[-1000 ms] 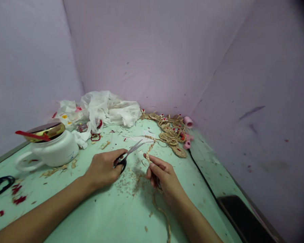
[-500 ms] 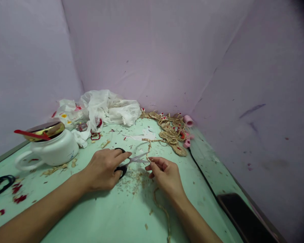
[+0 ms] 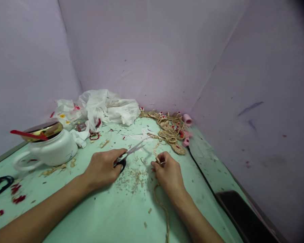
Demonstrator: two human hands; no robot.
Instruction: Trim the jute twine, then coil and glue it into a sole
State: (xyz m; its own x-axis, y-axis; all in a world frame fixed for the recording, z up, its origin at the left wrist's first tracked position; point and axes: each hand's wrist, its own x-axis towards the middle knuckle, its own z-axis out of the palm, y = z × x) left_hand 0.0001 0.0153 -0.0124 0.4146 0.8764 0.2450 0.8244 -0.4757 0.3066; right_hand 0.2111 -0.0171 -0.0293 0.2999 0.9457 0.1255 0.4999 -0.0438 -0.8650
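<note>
Two hands work over one bench: the left hand is clamped on one pair of scissors, and the right hand pinches one cord. The two hands are apart, with bare bench and scattered crumbs between them. The left forearm comes in from the lower left; that hand lies back upward, fingers at the black handles, the two blades slightly parted and pointing away to the right, clear of the cord. The right forearm comes in from the lower right, with thumb and forefinger closed and the other fingers curled beneath. The cord rises from this pinch toward the far side; a strand also trails below the hand to the near edge, but whether both are one piece I cannot tell. Beyond lies a pile of woven pieces, too overlapped to count, beside two pink things, a tool and a ring. One phone lies at right. At left stands one mug bearing one gold-rimmed lid and one red stick, near crumpled white plastic
</note>
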